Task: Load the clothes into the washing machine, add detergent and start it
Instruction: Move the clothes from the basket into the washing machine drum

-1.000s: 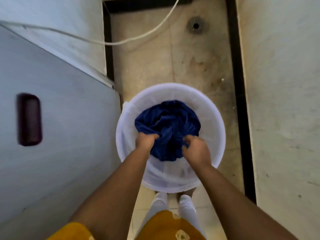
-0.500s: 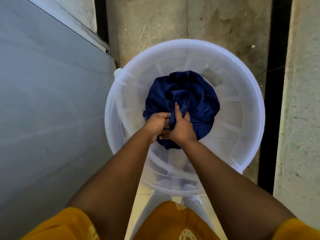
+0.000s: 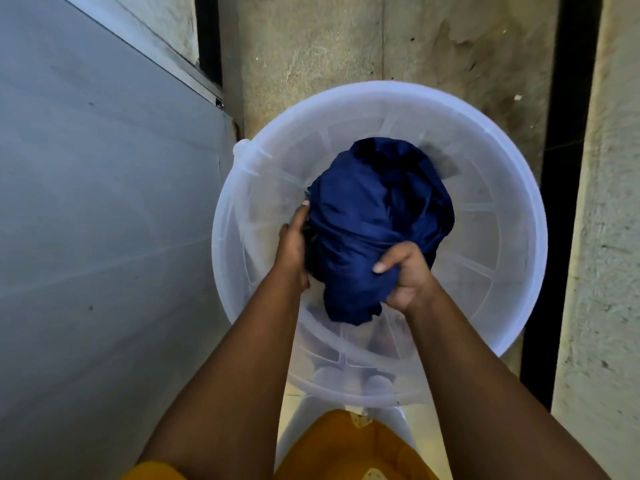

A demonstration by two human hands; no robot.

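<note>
A bundle of dark blue clothes (image 3: 377, 220) is gathered up inside a round translucent white laundry basket (image 3: 519, 271) standing on the floor. My left hand (image 3: 294, 244) holds the bundle's left side, fingers curled against the cloth. My right hand (image 3: 405, 278) grips a bunch of the blue fabric at the bundle's near right edge, thumb on top. The bundle sits raised off the basket's bottom, between both hands. The grey flat surface (image 3: 104, 202) on the left is the washing machine's top.
A stained concrete floor (image 3: 329, 57) lies beyond the basket. A pale wall (image 3: 602, 237) with a dark strip (image 3: 561, 168) beside it runs along the right. My feet show through the basket's near wall.
My hands moved apart from the middle of the cloth to its left and near right sides, and the blue bundle has been gathered and lifted higher in the basket.
</note>
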